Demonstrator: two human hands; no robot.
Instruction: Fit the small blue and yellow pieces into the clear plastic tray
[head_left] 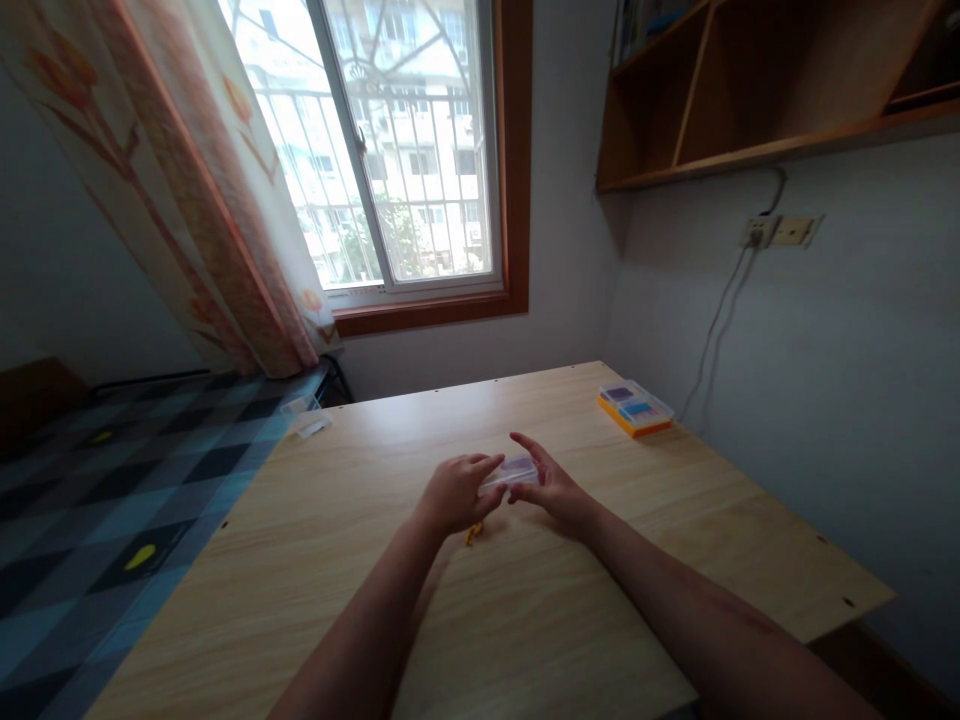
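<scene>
Over the middle of the table, a small clear plastic box (519, 471) with something purplish in it sits between my two hands. My left hand (457, 492) grips its left end, thumb below and fingers on top. At the right end, my right hand (553, 490) has its thumb and fingers around the box, with the index finger raised off it. A small yellow-orange thing (474, 533) lies on the tabletop just below my left hand, partly hidden by it; its kind is unclear.
On the wooden table (360, 620), an orange tray with clear-lidded compartments (636, 407) stands at the back right. An open clear plastic container (307, 418) rests at the back left corner. A checked bed (150, 480) adjoins the left edge; a wall with a cable (709, 345) bounds the right.
</scene>
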